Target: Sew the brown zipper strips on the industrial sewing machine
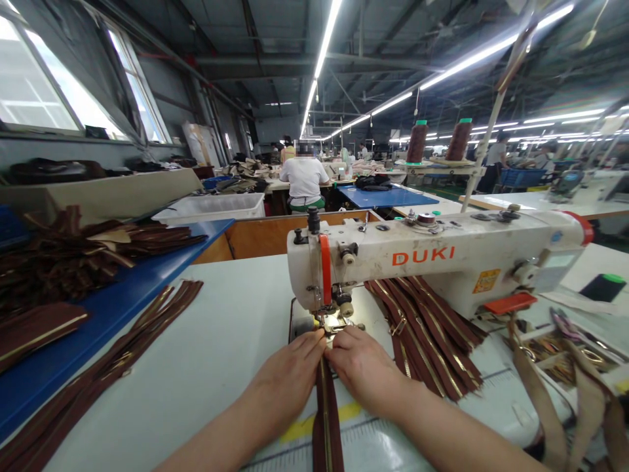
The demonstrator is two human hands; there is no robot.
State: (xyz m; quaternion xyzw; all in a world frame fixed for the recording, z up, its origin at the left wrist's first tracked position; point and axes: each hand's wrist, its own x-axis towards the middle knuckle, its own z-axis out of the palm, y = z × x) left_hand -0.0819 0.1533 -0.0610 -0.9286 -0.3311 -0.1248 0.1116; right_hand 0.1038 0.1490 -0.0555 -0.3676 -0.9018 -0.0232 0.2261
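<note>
A brown zipper [325, 413] with metal teeth runs from the table's front edge up to the presser foot of a white sewing machine [373, 249]. My left hand [295, 367] has its fingers closed together on the zipper's left side, close to the needle area. From the right, my right hand [361, 367] grips the same strip, fingers curled, its tips almost meeting the left ones. The zipper's far end is hidden beneath my fingertips. Right of the needle, under the machine arm, several brown zippers [430, 334] lie fanned out.
More long zippers [113, 354] lie on the table at left, beside a blue surface [162, 269] heaped with brown strips [69, 255]. A tray of metal parts [555, 354] and scissors [565, 324] stands at right. Ahead sits a person in a white shirt [303, 178].
</note>
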